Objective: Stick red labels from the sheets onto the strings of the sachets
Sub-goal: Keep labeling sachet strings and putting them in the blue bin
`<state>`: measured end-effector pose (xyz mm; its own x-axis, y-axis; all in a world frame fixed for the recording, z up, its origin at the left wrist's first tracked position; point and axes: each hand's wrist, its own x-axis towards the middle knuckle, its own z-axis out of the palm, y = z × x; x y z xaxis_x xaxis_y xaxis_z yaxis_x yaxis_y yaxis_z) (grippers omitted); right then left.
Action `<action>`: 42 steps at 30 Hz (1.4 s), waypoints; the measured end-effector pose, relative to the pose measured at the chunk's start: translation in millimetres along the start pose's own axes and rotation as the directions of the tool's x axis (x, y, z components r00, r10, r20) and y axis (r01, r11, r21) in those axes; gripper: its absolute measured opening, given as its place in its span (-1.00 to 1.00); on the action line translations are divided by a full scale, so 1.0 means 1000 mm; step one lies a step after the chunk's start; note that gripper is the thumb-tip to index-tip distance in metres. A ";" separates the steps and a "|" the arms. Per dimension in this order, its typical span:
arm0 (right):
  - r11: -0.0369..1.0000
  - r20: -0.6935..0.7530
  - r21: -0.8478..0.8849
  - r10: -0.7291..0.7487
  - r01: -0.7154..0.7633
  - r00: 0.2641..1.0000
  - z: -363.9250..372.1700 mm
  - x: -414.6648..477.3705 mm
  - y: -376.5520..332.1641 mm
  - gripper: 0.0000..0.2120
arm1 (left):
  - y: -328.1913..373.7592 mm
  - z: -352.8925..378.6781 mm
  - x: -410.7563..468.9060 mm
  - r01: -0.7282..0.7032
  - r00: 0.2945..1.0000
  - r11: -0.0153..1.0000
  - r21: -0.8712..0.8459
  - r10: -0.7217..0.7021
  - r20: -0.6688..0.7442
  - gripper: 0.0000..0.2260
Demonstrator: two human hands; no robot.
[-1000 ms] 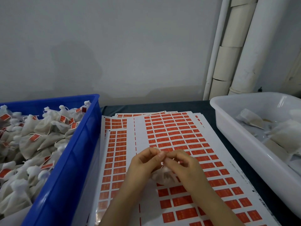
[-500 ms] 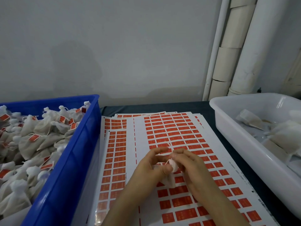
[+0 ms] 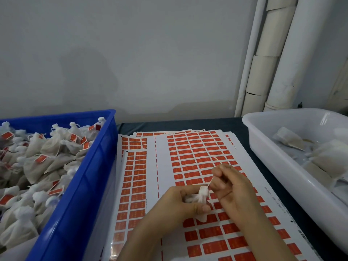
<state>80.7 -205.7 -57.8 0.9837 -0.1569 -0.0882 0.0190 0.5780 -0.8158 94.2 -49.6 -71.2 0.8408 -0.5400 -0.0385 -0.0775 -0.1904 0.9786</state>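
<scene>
Step in hand: readying a string for its label. The left hand [image 3: 178,204] grips 1 white sachet [image 3: 202,194] just above the label sheets [image 3: 197,147] on the bench [image 3: 188,125]. The right hand [image 3: 233,189] pinches its string [image 3: 210,182] taut, up and to the right. The string looks bare, so next probably comes peeling 1 red label [image 3: 211,232] and folding it round. The blue crate [image 3: 94,176] holds many labelled sachets [image 3: 56,146]. The white tub [image 3: 282,162] holds pale sachets [image 3: 331,159] with no red showing.

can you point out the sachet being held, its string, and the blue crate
sachet [image 3: 202,194], head view, on its gathered white neck
string [image 3: 210,182], head view, on the taut stretch just above the sachet
blue crate [image 3: 90,176], head view, on its bare side wall
</scene>
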 end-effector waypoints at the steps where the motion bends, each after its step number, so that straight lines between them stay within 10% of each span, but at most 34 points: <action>1: 0.999 0.003 0.036 0.000 0.000 1.000 -0.001 0.001 -0.001 -0.77 | 0.001 0.000 -0.001 -0.002 1.000 1.000 0.005 0.002 0.011 -0.79; 7: 0.999 0.046 0.044 -0.028 0.026 0.999 -0.004 0.002 -0.001 -0.80 | 0.002 -0.002 -0.003 -0.009 0.998 1.000 0.001 0.009 0.064 -0.57; 19: 0.805 0.122 -0.569 -0.116 0.165 0.986 0.004 -0.008 0.011 -0.89 | 0.000 -0.002 -0.004 -0.037 0.998 0.999 -0.011 0.036 -0.044 -0.83; 29: 0.749 0.140 -0.618 -0.196 0.240 0.971 0.005 -0.008 0.014 -0.85 | 0.002 -0.009 -0.002 -0.050 0.980 0.975 -0.215 0.006 -0.200 -0.85; 42: 0.077 0.190 -0.977 -0.104 0.198 0.976 0.003 -0.053 -0.011 -0.86 | -0.004 -0.013 0.002 0.047 0.899 0.972 -0.230 -0.141 -0.415 -0.82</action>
<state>28.6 -201.7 -42.6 0.9923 -0.0615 0.1075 0.0215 -0.7693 -0.6385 103.1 -39.0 -72.2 0.9891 -0.1176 -0.0891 0.0871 -0.0223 0.9959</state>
